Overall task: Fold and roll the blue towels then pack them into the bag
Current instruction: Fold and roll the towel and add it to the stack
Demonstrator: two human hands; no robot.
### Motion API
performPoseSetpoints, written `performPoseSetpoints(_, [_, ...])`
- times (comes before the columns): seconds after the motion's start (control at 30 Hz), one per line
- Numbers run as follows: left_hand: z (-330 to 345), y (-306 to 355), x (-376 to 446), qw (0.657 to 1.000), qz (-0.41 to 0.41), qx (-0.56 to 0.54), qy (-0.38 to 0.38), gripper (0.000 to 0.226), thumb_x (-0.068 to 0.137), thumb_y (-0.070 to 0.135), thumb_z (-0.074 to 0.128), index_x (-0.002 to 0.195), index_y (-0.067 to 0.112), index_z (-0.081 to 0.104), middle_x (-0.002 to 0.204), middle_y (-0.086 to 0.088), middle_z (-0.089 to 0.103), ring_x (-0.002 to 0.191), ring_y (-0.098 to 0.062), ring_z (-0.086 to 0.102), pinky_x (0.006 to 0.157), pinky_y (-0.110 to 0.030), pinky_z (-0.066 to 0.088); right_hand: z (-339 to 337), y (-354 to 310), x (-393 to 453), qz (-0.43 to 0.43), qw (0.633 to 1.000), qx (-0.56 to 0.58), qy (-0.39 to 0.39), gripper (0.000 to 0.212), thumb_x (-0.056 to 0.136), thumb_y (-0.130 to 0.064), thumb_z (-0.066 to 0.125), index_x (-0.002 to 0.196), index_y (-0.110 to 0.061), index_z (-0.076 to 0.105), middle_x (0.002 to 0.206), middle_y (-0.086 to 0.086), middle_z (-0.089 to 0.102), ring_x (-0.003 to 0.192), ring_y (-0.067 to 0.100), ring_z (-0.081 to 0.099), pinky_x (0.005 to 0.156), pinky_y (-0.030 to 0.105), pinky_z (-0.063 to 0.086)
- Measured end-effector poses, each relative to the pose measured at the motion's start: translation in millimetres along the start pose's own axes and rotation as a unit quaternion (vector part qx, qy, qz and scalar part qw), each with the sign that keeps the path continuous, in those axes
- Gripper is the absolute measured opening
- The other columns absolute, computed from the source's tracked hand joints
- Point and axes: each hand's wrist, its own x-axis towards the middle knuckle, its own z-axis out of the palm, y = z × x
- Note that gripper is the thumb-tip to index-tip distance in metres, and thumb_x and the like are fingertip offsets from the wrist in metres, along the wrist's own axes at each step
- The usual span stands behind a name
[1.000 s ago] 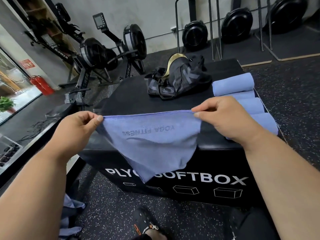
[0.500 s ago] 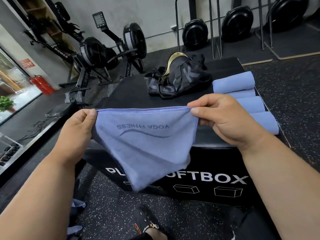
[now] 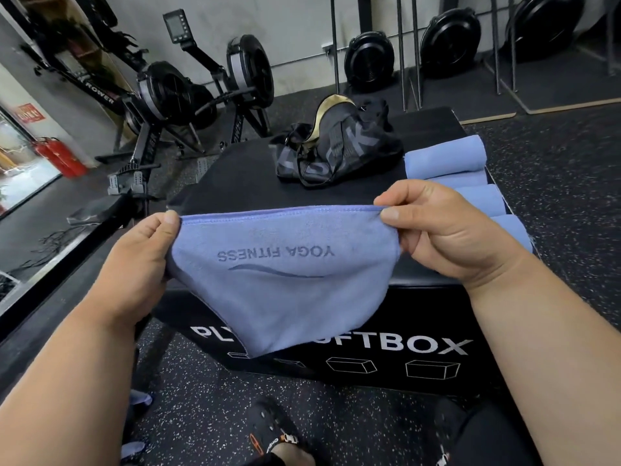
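Observation:
A blue towel (image 3: 282,297) printed "YOGA FITNESS" hangs in the air in front of the black soft box (image 3: 437,331). My left hand (image 3: 141,260) pinches its top left corner and my right hand (image 3: 437,230) pinches its top right corner, so the top edge is stretched between them. The towel's lower part droops to a point over the box's front face. A black bag (image 3: 339,146) with a gold-lined opening lies on the box top. Several rolled blue towels (image 3: 447,156) lie side by side along the box's right edge, partly hidden by my right hand.
Rowing machines (image 3: 174,95) stand at the back left and a red fire extinguisher (image 3: 57,156) stands by the left wall. More blue cloth (image 3: 137,398) lies on the speckled floor at the lower left. My sandalled foot (image 3: 279,438) is at the bottom.
Both hands have lifted the towel slightly and drawn closer together. The top edge sits higher and the cloth hangs fuller in front of the box.

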Motion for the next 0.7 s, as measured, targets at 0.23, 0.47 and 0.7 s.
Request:
performPoseSetpoints(0.23, [3, 2, 40, 0.993, 0.000, -0.012, -0.115, 0.066, 0.074, 0.069, 0.081, 0.105, 0.012, 0.068, 0.091, -0.008, 0.071, 0.075, -0.014, 0.065, 0.062, -0.024, 0.055, -14, 6, 21, 0.015, 0.995, -0.005, 0.099, 0.012, 0.078, -0.012, 0.083, 0.084, -0.021, 0.077, 0.075, -0.001, 0.071, 0.063, 0.011, 0.062, 0.055, 0.024, 0.048])
performPoseSetpoints(0.47, [38, -27, 142, 0.981, 0.042, 0.182, -0.047, 0.039, 0.099, 0.049, 0.067, 0.092, 0.011, 0.072, 0.077, 0.011, 0.069, 0.069, -0.007, 0.056, 0.067, -0.030, 0.045, -35, 47, 80, -0.071, 0.926, -0.092, 0.358, 0.015, 0.095, -0.005, 0.073, 0.097, -0.020, 0.070, 0.084, 0.000, 0.072, 0.076, 0.012, 0.065, 0.072, 0.032, 0.056])
performPoseSetpoints(0.7, [80, -79, 209, 0.955, 0.072, 0.287, 0.018, 0.023, 0.097, 0.041, 0.072, 0.090, 0.019, 0.073, 0.085, 0.007, 0.075, 0.074, -0.009, 0.064, 0.072, -0.028, 0.050, -57, 94, 118, -0.069, 0.876, -0.198, 0.434, 0.016, 0.092, -0.012, 0.075, 0.091, -0.027, 0.071, 0.081, -0.003, 0.070, 0.070, 0.010, 0.062, 0.070, 0.032, 0.056])
